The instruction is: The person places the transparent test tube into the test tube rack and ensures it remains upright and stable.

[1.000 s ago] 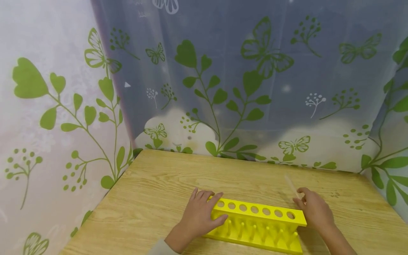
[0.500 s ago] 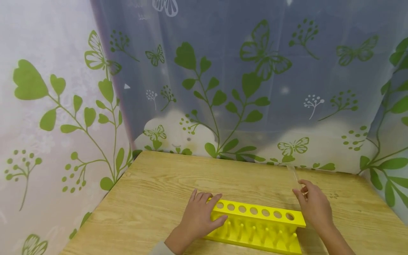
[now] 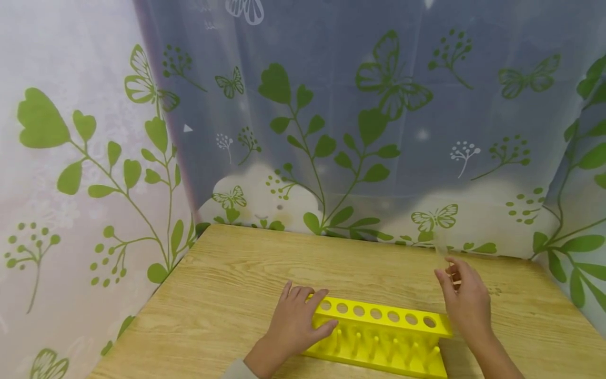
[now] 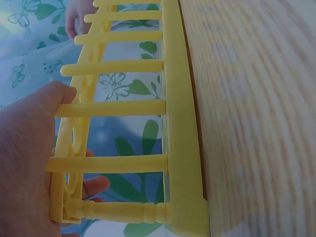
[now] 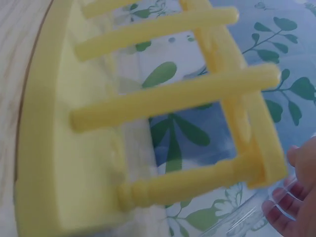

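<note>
A yellow test tube rack (image 3: pixel 379 329) stands on the table, one row of round holes along its top and pegs along its base. My left hand (image 3: pixel 294 318) grips the rack's left end. In the left wrist view its thumb lies over the near side of the top bar and its fingers (image 4: pixel 96 186) show behind. Just beyond the rack's right end, my right hand (image 3: pixel 468 297) pinches a clear test tube (image 3: pixel 441 245), which points up and away from the fingers. The tube (image 5: pixel 237 219) is faint and see-through in the right wrist view.
The wood-grain table (image 3: pixel 251 258) extends behind and to both sides of the rack. A printed curtain (image 3: pixel 331 158) with green leaves and butterflies closes off the back, and similar cloth hangs at left and right.
My right hand has risen a little and moved farther back, carrying the tube up and tipping it more upright. The left hand has stayed on the rack.
</note>
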A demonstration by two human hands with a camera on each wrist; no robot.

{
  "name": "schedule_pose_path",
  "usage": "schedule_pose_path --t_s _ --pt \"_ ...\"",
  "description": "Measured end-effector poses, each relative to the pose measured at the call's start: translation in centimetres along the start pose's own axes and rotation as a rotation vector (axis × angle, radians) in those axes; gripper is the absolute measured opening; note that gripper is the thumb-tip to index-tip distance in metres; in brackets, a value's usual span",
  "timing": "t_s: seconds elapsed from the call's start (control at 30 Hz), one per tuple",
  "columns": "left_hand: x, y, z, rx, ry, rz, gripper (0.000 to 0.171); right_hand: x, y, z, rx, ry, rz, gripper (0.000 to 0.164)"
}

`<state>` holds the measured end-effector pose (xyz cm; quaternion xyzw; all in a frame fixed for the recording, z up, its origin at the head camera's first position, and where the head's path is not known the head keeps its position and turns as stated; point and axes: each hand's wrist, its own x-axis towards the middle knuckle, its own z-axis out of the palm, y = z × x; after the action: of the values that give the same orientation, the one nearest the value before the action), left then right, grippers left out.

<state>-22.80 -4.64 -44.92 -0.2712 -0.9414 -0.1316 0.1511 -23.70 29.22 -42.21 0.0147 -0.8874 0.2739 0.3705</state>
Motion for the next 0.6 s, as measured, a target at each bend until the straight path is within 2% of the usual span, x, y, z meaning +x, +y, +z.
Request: schedule_pose_path --t_s 0.23,0.47,0.6 --pt "0.1 -0.1 0.3 0.011 -0.016 -0.011 0.059 0.2 -1.2 0.0 0.064 0.116 -0.046 0.032" --pt "0.0 0.0 0.3 -0.002 -0.004 -0.008 0.057 0.3 -2.1 -0.3 0.143 0.165 -0.083 0.034" --pt "0.0 0.0 0.1 -0.006 -0.016 -0.011 0.059 0.4 -2.5 -0.3 0.177 0.164 -0.094 0.035"
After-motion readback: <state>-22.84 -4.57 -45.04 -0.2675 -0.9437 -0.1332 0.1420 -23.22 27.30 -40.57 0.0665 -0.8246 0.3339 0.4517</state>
